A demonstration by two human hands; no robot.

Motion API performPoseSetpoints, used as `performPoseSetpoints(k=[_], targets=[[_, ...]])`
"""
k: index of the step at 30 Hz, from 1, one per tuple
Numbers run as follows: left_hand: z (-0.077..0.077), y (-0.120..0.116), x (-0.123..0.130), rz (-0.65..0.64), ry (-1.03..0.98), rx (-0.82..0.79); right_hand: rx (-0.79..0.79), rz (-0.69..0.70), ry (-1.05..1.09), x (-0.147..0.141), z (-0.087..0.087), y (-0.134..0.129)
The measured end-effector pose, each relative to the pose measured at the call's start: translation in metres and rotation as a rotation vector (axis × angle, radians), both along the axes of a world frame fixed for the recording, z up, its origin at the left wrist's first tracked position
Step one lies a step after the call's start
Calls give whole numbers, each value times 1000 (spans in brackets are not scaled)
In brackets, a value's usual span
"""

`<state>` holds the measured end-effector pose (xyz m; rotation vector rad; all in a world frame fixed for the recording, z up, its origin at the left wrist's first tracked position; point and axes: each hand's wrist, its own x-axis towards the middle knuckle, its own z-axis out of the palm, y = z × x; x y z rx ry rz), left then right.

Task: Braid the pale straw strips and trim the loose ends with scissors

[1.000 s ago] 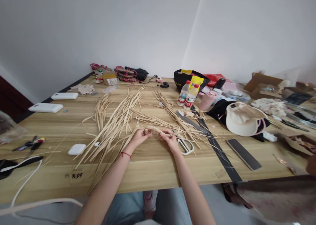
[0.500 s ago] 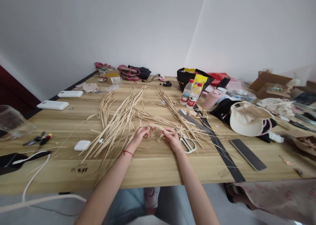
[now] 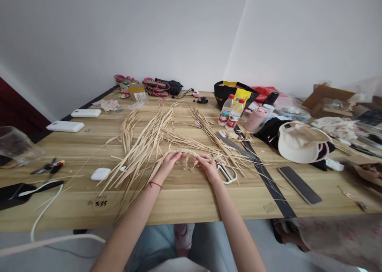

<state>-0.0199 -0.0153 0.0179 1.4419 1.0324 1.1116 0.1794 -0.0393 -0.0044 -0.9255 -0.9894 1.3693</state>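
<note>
A pale braided straw strip arches between my two hands, with short loose ends hanging from its underside. My left hand pinches the strip's left end; a red string is round that wrist. At the other end, my right hand grips the strip between thumb and fingers. Light-handled scissors lie just right of my right hand, their blades partly hidden by straw. Long flat straw strands fan out behind and left of my left hand. Another bundle of straw runs diagonally beyond my right hand.
Two red-capped bottles, a pink cup and a black bag stand at the back right. Nearer are a cap and a phone. A white earphone case lies left. Part of another person shows at lower right.
My hands keep hold of the braided strip, which now bows up a little more, with its hanging ends showing more clearly. The view has shifted very slightly.
</note>
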Motion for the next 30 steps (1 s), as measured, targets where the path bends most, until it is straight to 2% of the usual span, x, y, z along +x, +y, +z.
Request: performPoseSetpoints(k=[5, 10, 13, 21, 24, 30], targets=[[-13, 7, 3, 40, -121, -40, 144, -121, -154, 1, 4, -3], [-19, 10, 3, -15, -146, -21, 238, -174, -313, 4, 11, -5], [-19, 9, 4, -34, -83, -6, 243, -162, -332, 6, 11, -4], [-20, 8, 6, 116, 233, 33, 244, -109, -332, 7, 10, -4], [-20, 9, 5, 164, 288, 47, 232, -96, -344, 5, 14, -5], [-27, 13, 5, 169, 356, 114, 205, -101, -352, 4, 19, -7]])
